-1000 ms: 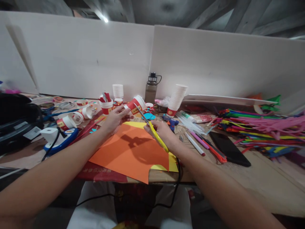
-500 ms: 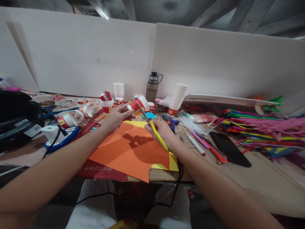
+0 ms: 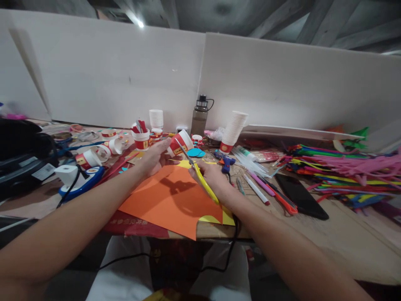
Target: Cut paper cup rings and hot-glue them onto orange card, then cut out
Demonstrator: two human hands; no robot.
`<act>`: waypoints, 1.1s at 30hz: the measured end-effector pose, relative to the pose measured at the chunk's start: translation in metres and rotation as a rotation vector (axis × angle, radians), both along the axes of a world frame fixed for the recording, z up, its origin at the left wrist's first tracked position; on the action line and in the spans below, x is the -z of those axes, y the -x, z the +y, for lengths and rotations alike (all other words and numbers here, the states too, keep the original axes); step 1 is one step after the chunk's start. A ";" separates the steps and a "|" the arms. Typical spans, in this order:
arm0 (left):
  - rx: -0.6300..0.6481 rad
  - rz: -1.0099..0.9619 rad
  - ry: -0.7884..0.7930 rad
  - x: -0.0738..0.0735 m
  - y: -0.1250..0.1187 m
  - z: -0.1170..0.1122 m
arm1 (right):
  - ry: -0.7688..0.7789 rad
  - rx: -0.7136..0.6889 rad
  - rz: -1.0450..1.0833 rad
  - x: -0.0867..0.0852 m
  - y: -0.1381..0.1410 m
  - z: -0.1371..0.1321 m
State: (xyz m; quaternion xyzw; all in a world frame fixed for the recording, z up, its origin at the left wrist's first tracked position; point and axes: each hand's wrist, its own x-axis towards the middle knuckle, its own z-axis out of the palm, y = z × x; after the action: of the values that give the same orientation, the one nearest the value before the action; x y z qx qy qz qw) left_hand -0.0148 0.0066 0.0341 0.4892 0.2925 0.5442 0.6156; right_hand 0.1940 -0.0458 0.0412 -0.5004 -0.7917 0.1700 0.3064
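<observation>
My left hand (image 3: pixel 156 157) holds a red and white paper cup (image 3: pixel 179 143) on its side, mouth turned to the right. My right hand (image 3: pixel 210 177) grips yellow-handled scissors (image 3: pixel 198 173), and their blades reach up to the cup's rim. Both hands hover over an orange paper sheet (image 3: pixel 171 200) that lies on a yellow sheet (image 3: pixel 226 216) near the table's front edge.
A tall stack of white cups (image 3: pixel 232 130), a grey water bottle (image 3: pixel 199 115) and cut cups (image 3: pixel 103 151) stand behind. Markers (image 3: pixel 257 189), an orange cutter (image 3: pixel 282 199), a black phone (image 3: pixel 300 195) and coloured pipe cleaners (image 3: pixel 347 169) lie right. A blue and white tape dispenser (image 3: pixel 78 180) sits left.
Both hands with the cup and scissors have sunk slightly toward the orange sheet. The scissor blades stay at the cup's rim.
</observation>
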 end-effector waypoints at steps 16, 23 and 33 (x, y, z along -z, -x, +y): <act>-0.046 -0.037 -0.095 0.002 -0.016 -0.002 | 0.051 0.030 0.039 -0.003 0.004 -0.006; -0.068 -0.028 -0.114 0.002 -0.018 -0.004 | 0.065 0.009 0.018 -0.002 0.002 -0.006; -0.126 0.103 -0.207 0.008 -0.018 0.004 | 0.046 0.006 0.004 0.003 0.000 0.004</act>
State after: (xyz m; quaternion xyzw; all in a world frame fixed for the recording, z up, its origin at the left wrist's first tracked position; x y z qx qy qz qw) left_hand 0.0028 0.0110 0.0265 0.5580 0.2962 0.5834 0.5105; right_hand 0.1937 -0.0420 0.0387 -0.5093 -0.7855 0.1883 0.2970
